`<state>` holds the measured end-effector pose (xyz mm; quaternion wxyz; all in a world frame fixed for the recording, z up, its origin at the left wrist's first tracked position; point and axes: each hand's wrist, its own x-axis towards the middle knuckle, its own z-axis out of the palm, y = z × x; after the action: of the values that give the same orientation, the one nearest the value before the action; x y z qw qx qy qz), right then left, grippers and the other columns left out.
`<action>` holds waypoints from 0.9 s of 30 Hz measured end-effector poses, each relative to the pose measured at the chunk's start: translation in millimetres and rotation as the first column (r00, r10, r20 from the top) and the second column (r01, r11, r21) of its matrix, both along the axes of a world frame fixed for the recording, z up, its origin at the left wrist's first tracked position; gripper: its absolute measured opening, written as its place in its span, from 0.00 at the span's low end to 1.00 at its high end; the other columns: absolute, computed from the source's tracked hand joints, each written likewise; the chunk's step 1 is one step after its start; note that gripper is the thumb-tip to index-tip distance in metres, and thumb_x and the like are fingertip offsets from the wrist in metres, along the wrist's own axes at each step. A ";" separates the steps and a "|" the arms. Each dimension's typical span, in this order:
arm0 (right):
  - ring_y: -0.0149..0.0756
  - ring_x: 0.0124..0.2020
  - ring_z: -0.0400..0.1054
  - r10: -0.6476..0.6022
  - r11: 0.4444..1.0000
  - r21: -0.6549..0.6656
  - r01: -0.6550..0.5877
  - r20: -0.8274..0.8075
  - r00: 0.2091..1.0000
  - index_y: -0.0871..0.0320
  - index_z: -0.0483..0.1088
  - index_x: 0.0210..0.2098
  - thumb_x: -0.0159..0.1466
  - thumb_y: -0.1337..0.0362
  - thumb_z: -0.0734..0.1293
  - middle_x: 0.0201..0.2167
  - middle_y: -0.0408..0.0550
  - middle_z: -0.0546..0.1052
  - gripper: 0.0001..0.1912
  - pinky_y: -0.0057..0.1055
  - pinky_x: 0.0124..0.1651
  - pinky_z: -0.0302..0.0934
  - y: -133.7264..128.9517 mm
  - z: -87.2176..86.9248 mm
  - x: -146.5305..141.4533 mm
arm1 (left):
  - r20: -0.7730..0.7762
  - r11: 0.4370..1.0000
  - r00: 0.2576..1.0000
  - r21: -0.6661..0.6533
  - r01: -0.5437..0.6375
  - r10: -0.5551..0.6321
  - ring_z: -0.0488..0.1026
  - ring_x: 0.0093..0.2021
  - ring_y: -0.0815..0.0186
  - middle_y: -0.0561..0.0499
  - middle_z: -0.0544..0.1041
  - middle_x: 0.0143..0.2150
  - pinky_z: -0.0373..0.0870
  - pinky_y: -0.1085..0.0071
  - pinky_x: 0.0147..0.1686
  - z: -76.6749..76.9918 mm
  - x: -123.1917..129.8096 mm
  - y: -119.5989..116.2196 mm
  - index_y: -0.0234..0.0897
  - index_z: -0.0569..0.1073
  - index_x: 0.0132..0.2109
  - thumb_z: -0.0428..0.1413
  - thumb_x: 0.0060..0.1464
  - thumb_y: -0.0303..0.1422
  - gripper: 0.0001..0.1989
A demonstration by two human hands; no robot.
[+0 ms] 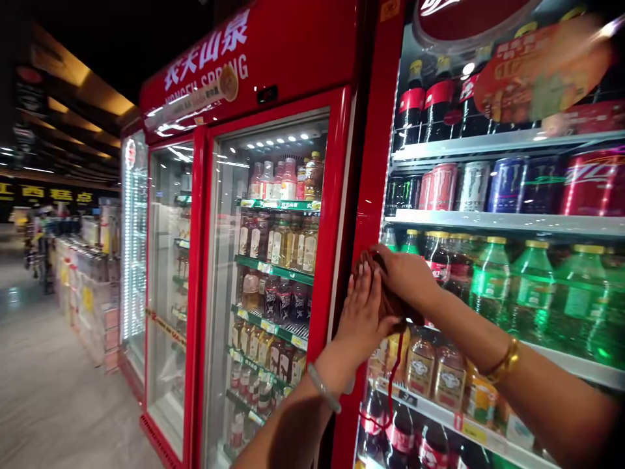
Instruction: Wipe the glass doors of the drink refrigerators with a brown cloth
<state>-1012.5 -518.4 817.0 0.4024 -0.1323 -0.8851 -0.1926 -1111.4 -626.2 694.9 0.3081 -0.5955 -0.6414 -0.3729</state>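
In front of the gap between two red drink coolers, both my hands are close together on a reddish-brown, cloth-like bundle [390, 301]. My left hand [360, 316] lies along its left side, with fingers stretched upward and the thumb across its lower part. On the upper right, my right hand [407, 277] is curled around the bundle, its fingertips mostly hidden behind it. A red cord [394, 371] hangs in a loop below. Most of the bundle is covered by my hands, so its exact kind cannot be made out.
The right cooler's glass door [547, 225] shows shelves of cola bottles, cans and green soda bottles [537, 277]. To the left, another red cooler [336, 195] holds juices and teas behind glass. Stacked boxes [83, 286] line the grey floor [53, 404] farther left.
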 end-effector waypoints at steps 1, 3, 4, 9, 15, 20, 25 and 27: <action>0.42 0.29 0.73 -0.020 0.999 -0.040 0.018 -0.041 0.999 0.57 0.75 0.53 0.73 0.55 0.58 0.29 0.50 0.80 0.20 0.36 0.35 0.62 -3.1 16.1 -2.8 | -0.029 0.998 0.999 0.051 -0.025 0.026 0.35 0.81 0.50 0.35 0.41 0.82 0.46 0.43 0.77 16.2 -4.7 2.7 0.35 0.39 0.79 0.57 0.66 0.36 0.46; 0.42 0.31 0.74 -0.030 0.997 -0.075 0.021 -0.114 0.993 0.57 0.77 0.49 0.73 0.56 0.56 0.33 0.52 0.81 0.20 0.37 0.36 0.64 -7.7 37.0 -5.9 | -0.059 0.984 0.994 0.157 -0.080 0.090 0.46 0.80 0.54 0.37 0.52 0.80 0.51 0.49 0.77 45.7 -13.2 7.4 0.36 0.45 0.79 0.52 0.65 0.26 0.41; 0.44 0.37 0.75 -0.005 0.998 -0.056 -0.004 -0.165 0.986 0.57 0.78 0.46 0.73 0.56 0.56 0.39 0.55 0.81 0.21 0.38 0.40 0.67 -9.1 41.2 -6.4 | -0.058 0.973 0.991 0.203 -0.110 0.123 0.53 0.78 0.55 0.38 0.59 0.77 0.54 0.51 0.76 59.1 -16.5 9.4 0.37 0.48 0.78 0.51 0.64 0.24 0.39; 0.54 0.70 0.60 0.299 0.935 0.289 -0.204 -0.340 0.891 0.56 0.73 0.63 0.74 0.55 0.59 0.70 0.57 0.66 0.23 0.54 0.69 0.59 -3.3 8.1 -6.8 | 0.015 0.926 0.980 0.326 -0.192 0.198 0.69 0.69 0.52 0.38 0.75 0.64 0.64 0.52 0.70 104.7 -24.5 19.8 0.37 0.66 0.72 0.48 0.68 0.28 0.27; 0.61 0.80 0.38 0.217 0.874 0.474 -0.106 -0.186 0.958 0.43 0.53 0.75 0.72 0.45 0.63 0.78 0.51 0.52 0.36 0.76 0.74 0.29 29.2 -44.5 -0.1 | -0.083 0.989 0.992 0.106 0.101 -0.093 0.28 0.81 0.51 0.39 0.35 0.82 0.37 0.39 0.77 84.3 -43.6 13.3 0.39 0.39 0.79 0.53 0.63 0.26 0.45; 0.72 0.79 0.28 0.191 0.886 0.456 -0.081 -0.199 0.961 0.55 0.53 0.76 0.69 0.50 0.66 0.79 0.59 0.49 0.40 0.80 0.72 0.34 26.7 -40.0 -15.0 | 0.230 0.885 0.858 0.033 0.464 -0.459 0.27 0.80 0.57 0.47 0.28 0.81 0.43 0.48 0.78 61.7 -48.6 2.9 0.49 0.25 0.78 0.50 0.66 0.28 0.48; 0.61 0.78 0.42 0.252 0.868 0.488 -0.094 -0.269 0.930 0.45 0.55 0.75 0.73 0.58 0.62 0.74 0.50 0.62 0.32 0.67 0.76 0.43 23.0 40.8 -43.1 | 0.178 0.893 0.877 0.160 0.421 -0.446 0.15 0.77 0.54 0.51 0.16 0.79 0.33 0.44 0.77 111.4 -37.7 17.5 0.48 0.29 0.79 0.46 0.73 0.47 0.41; 0.59 0.71 0.56 0.203 0.885 0.465 -0.027 -0.333 0.921 0.41 0.61 0.72 0.73 0.56 0.62 0.68 0.49 0.70 0.28 0.62 0.72 0.52 20.0 84.1 -48.4 | 0.119 0.883 0.884 0.203 0.423 -0.451 0.17 0.78 0.57 0.51 0.19 0.80 0.34 0.47 0.78 143.5 -37.8 23.1 0.49 0.29 0.79 0.44 0.73 0.49 0.40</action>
<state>-1060.8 -498.4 901.1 0.5932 -0.0156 -0.7298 -0.3395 -1149.2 -603.0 838.4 0.2125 -0.6638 -0.4786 -0.5340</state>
